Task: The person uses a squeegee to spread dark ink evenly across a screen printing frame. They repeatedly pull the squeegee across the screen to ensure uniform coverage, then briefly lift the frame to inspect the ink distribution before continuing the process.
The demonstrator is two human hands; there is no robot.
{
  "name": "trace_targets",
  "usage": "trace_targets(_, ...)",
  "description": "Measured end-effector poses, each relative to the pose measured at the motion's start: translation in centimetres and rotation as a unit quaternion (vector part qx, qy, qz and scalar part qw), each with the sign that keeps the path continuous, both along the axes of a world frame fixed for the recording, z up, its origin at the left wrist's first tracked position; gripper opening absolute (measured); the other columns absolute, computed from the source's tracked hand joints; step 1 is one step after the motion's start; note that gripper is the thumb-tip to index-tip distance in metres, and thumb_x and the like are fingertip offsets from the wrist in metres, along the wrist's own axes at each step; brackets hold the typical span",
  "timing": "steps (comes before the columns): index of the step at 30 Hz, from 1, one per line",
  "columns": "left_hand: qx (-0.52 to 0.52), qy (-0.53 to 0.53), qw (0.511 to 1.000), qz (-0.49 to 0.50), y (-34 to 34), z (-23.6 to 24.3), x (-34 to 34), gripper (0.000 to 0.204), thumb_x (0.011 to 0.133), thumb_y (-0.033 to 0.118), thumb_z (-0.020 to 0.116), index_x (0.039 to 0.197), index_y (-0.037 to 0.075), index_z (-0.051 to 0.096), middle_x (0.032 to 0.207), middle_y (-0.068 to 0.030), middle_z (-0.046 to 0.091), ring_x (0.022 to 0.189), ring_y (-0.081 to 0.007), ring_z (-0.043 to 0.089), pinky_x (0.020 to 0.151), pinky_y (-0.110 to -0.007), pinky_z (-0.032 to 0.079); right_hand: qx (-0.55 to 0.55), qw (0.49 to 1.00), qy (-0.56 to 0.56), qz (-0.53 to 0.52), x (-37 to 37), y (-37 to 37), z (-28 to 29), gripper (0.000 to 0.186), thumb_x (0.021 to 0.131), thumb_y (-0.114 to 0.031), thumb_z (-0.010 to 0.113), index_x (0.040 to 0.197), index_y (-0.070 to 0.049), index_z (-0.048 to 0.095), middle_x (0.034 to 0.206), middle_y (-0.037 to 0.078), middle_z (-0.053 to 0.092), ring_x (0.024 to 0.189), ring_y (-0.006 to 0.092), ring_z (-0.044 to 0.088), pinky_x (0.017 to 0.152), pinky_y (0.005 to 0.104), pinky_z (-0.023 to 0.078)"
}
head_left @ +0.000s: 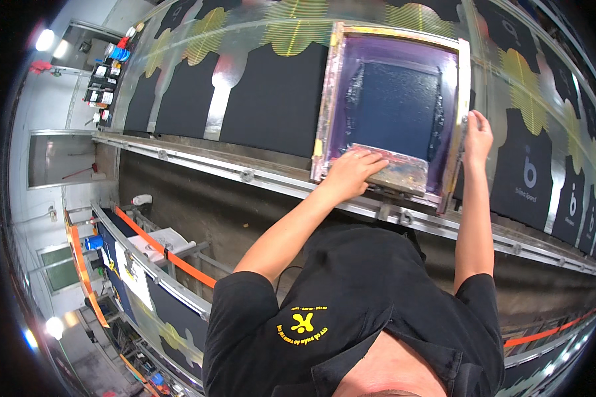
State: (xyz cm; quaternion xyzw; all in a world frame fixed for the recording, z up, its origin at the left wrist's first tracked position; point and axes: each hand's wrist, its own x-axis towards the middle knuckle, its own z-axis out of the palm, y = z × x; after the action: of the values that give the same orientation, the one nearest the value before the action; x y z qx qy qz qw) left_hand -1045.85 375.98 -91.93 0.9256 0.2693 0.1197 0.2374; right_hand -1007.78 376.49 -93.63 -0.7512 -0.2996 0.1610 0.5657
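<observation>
A screen printing frame with worn, coloured edges lies on the long table in front of me. Dark ink covers the middle of its purple mesh. Across the near end of the mesh rests a wide squeegee, smeared with ink. My left hand is on the squeegee's left part, fingers bent over its top. At the frame's right side, my right hand holds the edge with its fingertips. What lies under the frame is hidden.
Black shirt pieces lie in a row along the table; those to the right, like this printed piece, bear a pale print. A metal rail runs along the near edge. Bottles and tubs stand at the far left. Behind me is another table with an orange strip.
</observation>
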Motion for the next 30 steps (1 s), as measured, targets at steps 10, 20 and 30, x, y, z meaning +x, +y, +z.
trace_targets(10, -0.024, 0.077, 0.996, 0.04, 13.7, -0.3, -24.7, 0.07, 0.074, 0.002, 0.072, 0.142, 0.017, 0.07, 0.148, -0.0058, 0.068, 0.135, -0.0311, 0.063, 0.113, -0.046, 0.05, -0.069, 0.997, 0.013, -0.021, -27.3, 12.0, -4.3, 0.036, 0.099, -0.027, 0.074, 0.125, -0.002, 0.075, 0.089, 0.006, 0.072, 0.079, 0.0136, 0.064, 0.076, 0.0329, 0.053)
trace_targets(20, -0.03, 0.096, 0.995, -0.028, 27.3, 4.1, -28.6, 0.057, 0.079, 0.005, 0.071, 0.134, 0.017, 0.073, 0.132, -0.0089, 0.076, 0.117, -0.0322, 0.074, 0.1, -0.045, 0.061, -0.245, 0.968, -0.04, -0.039, -35.8, 15.1, -2.8, 0.04, 0.097, -0.036, 0.075, 0.132, -0.018, 0.07, 0.082, 0.004, 0.072, 0.078, 0.02, 0.071, 0.079, 0.0394, 0.055)
trace_targets(30, -0.021, 0.133, 0.99, -0.053, 45.8, 1.9, -19.3, 0.04, 0.091, 0.026, 0.077, 0.131, 0.022, 0.075, 0.117, -0.0135, 0.079, 0.111, -0.0375, 0.073, 0.096, -0.048, 0.057, -0.257, 0.965, -0.032, -0.031, -36.3, 15.5, -2.1, 0.041, 0.097, -0.037, 0.077, 0.132, -0.015, 0.069, 0.079, 0.003, 0.068, 0.075, 0.0162, 0.065, 0.078, 0.035, 0.053)
